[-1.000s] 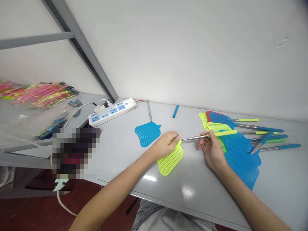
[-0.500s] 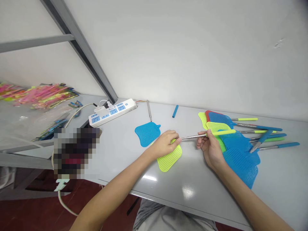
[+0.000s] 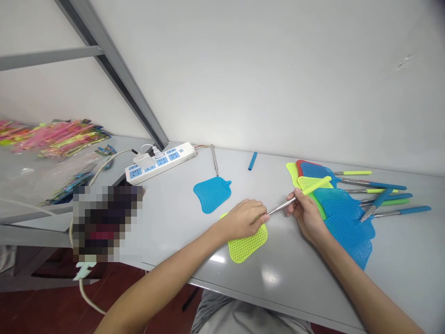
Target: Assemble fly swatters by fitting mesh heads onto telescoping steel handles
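A yellow-green fly swatter (image 3: pixel 247 244) is between my two hands, its perforated head low over the table. My left hand (image 3: pixel 245 218) is closed around the neck where head and metal rod meet, covering that joint. My right hand (image 3: pixel 303 211) pinches the rod by the yellow-green grip, which points up and right. Left of them lies a loose blue swatter head (image 3: pixel 212 195), with a bare metal rod (image 3: pixel 214 160) just behind it. A short blue grip sleeve (image 3: pixel 252 161) rests near the wall.
Several swatters in a heap (image 3: pixel 347 227), mostly blue, cover the table's right side. A white power strip (image 3: pixel 162 162) with plugs stands at the back left. Bagged pink and yellow goods (image 3: pixel 66 137) lie further left, behind a grey metal frame post (image 3: pixel 132 88). A pixelated patch hides something at left.
The yellow-green swatter has tilted, its grip end higher and its head lower and nearer the table's front edge. Both hands have kept hold of it.
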`<state>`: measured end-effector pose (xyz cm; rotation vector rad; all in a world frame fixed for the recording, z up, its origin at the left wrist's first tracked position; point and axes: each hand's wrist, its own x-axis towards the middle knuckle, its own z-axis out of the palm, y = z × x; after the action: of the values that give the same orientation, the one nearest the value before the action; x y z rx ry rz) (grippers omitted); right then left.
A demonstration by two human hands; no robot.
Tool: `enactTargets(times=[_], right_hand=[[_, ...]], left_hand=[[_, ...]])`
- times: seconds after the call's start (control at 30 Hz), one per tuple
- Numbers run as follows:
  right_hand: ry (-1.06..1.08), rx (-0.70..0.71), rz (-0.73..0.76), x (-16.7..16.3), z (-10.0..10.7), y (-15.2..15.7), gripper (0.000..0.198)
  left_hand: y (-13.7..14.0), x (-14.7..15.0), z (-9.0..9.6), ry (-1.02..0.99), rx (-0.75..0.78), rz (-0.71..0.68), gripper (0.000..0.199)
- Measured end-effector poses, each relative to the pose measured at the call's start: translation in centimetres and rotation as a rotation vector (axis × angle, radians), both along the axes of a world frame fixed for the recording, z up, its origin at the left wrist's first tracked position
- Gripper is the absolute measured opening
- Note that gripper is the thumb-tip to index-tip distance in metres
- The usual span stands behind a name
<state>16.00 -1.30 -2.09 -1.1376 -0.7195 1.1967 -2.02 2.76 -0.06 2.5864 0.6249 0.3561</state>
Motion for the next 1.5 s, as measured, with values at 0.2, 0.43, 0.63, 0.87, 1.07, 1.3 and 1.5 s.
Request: enactTargets(times=[0.2,0.43,0.63,0.87,1.07,1.3,1.5], right_hand=[[0.045,0.019,0.038,-0.3,0.3,-0.3,0.029],[0.133,0.031,0.059,-1.3,1.3,-0.7,0.030],[0.165,0.021,0.100,-2.6,1.5,-1.4,0.031],[0.130,-0.080,-0.054,-2.7,0.8,-1.2,0.031],[0.106,-0.035,-0.204,-1.7,0.5,-0.7,0.030],[0.231,0.101,-0.445,1.5,1.3,-0.1,0.027],[0.230,0.226,-0.552,2.6,1.8,-0.1,0.028]], left_hand=[[-0.8,0.4,0.4,-0.045,-0.130,0.017,0.029],[-1.4,0.5,1.1,-0.129,-0.563,0.046,0.034],[-1.5,0.6,0.4,-0.214,-0.886,0.032,0.043],[-1.8,1.0,0.0,-0.165,-0.640,0.111,0.041],[-0.6,0.5,0.8,-0.174,-0.339,0.224,0.032],[1.8,-0.7,0.8,-0.375,-0.435,0.461,0.028],[1.3,-0.2,0.9,-0.683,-1.532,0.356,0.031]])
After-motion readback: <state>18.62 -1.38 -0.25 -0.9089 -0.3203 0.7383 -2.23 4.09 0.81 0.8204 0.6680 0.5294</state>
